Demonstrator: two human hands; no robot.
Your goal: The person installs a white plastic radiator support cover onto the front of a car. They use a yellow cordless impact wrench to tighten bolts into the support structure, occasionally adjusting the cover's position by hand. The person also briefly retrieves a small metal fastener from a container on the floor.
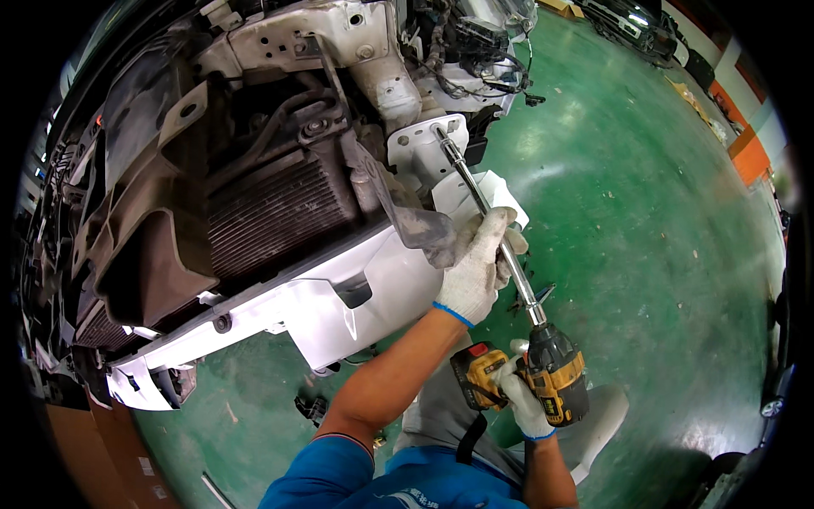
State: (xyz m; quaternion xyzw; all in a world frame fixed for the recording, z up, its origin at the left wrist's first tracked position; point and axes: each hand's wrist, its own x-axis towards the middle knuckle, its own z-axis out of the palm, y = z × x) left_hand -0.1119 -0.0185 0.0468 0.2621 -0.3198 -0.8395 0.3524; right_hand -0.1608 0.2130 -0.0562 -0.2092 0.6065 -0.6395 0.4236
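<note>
Blue shirt: The person's blue shirt [331, 475] is showing at the bottom, nearest of all.
Right hand: The right hand [527, 409], in a white glove, is closing its fingers around the handle of the power driver.
Power driver: The yellow and black power driver [555, 373] is sitting in that hand, in front of the person, with its nose pointing up and away.
Long rod: A shiny long rod [519, 276] is sticking out of the driver's nose and slanting up to the left.
Left hand: The left hand [472, 276], gloved too, is wrapping around the middle of the rod.
White panel: A smooth white panel [381, 301] is lying along the car's front, just beside the left hand.
White plate: The rod's far tip is meeting a white plate [413, 148] with holes, near its top edge.
Radiator: A dusty radiator [275, 204] with thin lines is standing behind the panel.
Green floor: A shiny green floor [610, 246] is spreading off to the right.
Dark car: A dark car [632, 30] is standing far away, top right.
</note>
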